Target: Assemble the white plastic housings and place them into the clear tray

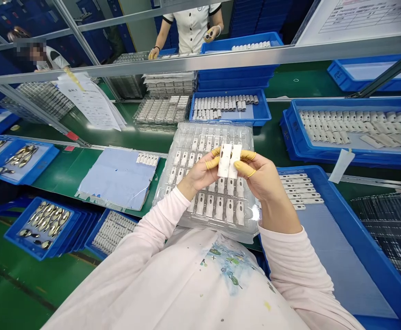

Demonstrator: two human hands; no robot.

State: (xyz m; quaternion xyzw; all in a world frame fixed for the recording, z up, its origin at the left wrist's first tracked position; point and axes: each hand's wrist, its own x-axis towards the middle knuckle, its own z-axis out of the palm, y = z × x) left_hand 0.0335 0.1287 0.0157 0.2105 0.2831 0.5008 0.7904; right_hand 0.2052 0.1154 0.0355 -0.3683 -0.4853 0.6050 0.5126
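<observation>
Two white, flat plastic-looking parts, each with a dark oval hole, are held upright side by side above a clear blister tray. My left hand, with yellow finger cots, is closed on the left white part. The right white part is pinched by my right hand, also in yellow finger cots. Rows of similar white parts fill pockets of the tray below. Beside my right forearm, a blue bin holds several more such parts at its far end.
Left of the tray lies a blue-grey board with a few white parts. Blue bins of shiny metal pieces stand lower left. Past the metal rail are stacked trays, a bin of white cylinders and a co-worker. Another filled bin sits right.
</observation>
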